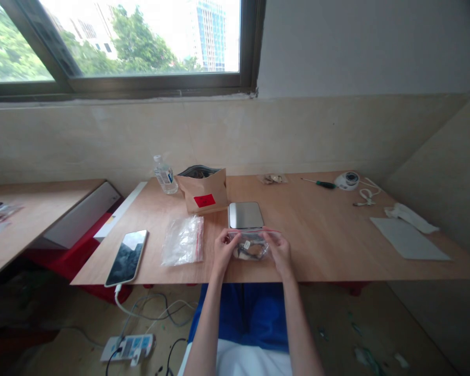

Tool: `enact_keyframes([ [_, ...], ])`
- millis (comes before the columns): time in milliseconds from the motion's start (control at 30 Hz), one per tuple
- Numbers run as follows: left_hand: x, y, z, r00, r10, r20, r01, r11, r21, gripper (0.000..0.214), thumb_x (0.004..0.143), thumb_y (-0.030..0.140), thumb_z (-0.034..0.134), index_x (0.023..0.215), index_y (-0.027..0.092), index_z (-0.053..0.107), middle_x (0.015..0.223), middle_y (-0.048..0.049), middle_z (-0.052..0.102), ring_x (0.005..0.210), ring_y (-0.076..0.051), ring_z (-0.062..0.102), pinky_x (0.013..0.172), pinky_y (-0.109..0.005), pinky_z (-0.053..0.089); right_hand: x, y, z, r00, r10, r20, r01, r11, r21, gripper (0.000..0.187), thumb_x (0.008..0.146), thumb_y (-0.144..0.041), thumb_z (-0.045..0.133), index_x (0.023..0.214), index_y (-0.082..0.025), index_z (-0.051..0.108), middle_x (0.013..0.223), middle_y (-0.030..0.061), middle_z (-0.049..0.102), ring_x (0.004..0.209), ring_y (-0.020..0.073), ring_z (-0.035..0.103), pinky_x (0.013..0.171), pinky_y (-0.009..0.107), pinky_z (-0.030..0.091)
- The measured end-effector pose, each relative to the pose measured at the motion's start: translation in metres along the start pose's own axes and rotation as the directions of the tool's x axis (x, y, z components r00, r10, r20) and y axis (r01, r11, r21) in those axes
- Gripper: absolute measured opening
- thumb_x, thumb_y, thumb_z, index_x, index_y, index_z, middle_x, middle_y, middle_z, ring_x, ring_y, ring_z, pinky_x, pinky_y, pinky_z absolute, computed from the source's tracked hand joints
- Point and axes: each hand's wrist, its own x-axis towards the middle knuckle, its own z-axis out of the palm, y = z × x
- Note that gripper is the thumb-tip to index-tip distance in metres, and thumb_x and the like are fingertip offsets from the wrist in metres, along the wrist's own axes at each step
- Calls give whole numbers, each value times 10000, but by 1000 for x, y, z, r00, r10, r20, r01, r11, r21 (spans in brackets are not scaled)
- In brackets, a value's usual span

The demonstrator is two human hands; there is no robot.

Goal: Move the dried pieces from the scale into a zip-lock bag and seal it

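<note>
A clear zip bag with a red seal strip is held at the table's front edge between my two hands. Inside it lie dark and brownish pieces and a small white tag; their kind I cannot make out. My left hand pinches the bag's upper left part, and my right hand grips its upper right part. Just beyond the bag sits a small silver digital scale, its front edge partly covered by the bag. Left of my left hand lies a stack of flat clear zip bags.
A brown paper pouch stands open behind the stack, beside a water bottle. A phone on a cable lies left. Farther right are a small filled bag, a screwdriver, a white dome camera and a white sheet.
</note>
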Motion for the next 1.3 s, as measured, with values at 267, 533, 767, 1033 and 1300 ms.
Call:
enact_keyframes([
  [267, -1, -2, 0, 1000, 10, -20, -9, 1000, 11, 253, 733, 407, 666, 815, 168, 674, 752, -25, 654, 666, -143, 568, 592, -225, 396, 0, 0, 2, 999, 24, -37, -26, 998, -49, 318, 718, -442, 695, 847, -152, 721, 859, 90, 743, 841, 242, 689, 804, 372, 531],
  [533, -3, -3, 1, 995, 54, -90, -49, 997, 62, 243, 749, 403, 651, 813, 169, 667, 735, -21, 637, 659, -140, 544, 585, -224, 390, -2, -2, 8, 998, -9, -58, 6, 999, -45, 286, 727, -427, 690, 806, -154, 722, 822, 83, 743, 808, 234, 690, 799, 378, 534],
  [767, -2, -4, 1, 999, 33, -38, -32, 999, 20, 261, 763, 407, 641, 859, 167, 670, 769, -35, 650, 687, -147, 572, 608, -229, 426, -4, -5, 11, 997, 46, -62, -44, 998, 36, 305, 697, -422, 720, 833, -149, 714, 824, 83, 743, 779, 217, 693, 756, 345, 551],
  [1033, -1, -6, 2, 999, 33, -27, -34, 999, -41, 250, 742, 398, 672, 805, 156, 689, 810, -59, 655, 801, -188, 613, 709, -266, 464, -8, -11, 13, 995, 62, 80, -62, 998, 0, 355, 711, -428, 708, 926, -146, 718, 892, 95, 742, 842, 241, 695, 808, 384, 552],
  [1300, -1, -2, 3, 999, 24, -23, -26, 998, -56, 232, 714, 378, 700, 789, 159, 695, 818, -61, 659, 798, -185, 611, 691, -254, 457, -8, -10, 22, 1000, 16, 3, -16, 1000, -27, 292, 715, -432, 692, 823, -162, 723, 843, 83, 745, 818, 244, 696, 806, 392, 551],
])
